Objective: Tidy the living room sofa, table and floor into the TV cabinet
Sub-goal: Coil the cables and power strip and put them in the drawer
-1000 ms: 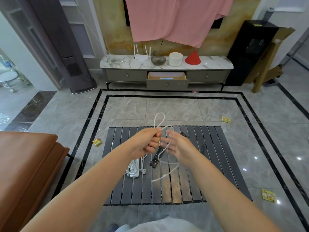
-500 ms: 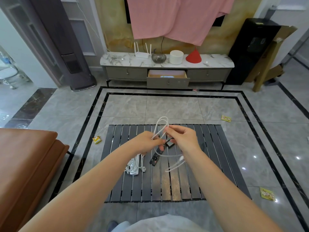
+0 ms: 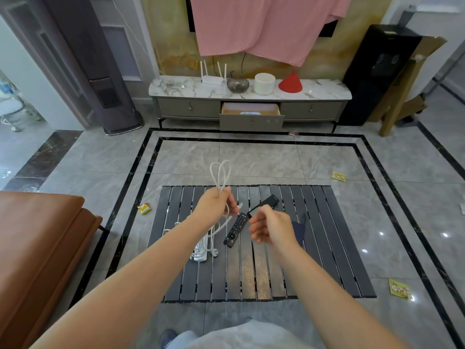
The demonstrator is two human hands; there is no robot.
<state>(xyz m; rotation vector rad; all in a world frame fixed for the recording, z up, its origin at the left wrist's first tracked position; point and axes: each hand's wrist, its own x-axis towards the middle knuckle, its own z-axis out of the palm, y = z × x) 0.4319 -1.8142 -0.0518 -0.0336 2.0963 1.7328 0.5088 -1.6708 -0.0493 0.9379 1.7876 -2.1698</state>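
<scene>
My left hand grips a coiled white cable above the dark slatted table; its loops stick up past my fingers and the tail hangs below. My right hand hovers just right of it with loosely curled fingers and holds nothing. Under my hands lie a black remote, a white power strip, a slim black device and a dark blue cloth. Against the far wall, the TV cabinet has its middle drawer pulled open.
A brown sofa fills the left edge. Snack wrappers lie on the tiled floor at the table's left, far right and near right. A router, bowl, white pot and red cone stand on the cabinet top.
My right hand has let go of the cable and dropped away to the right. My left hand now holds the gathered loops alone.
</scene>
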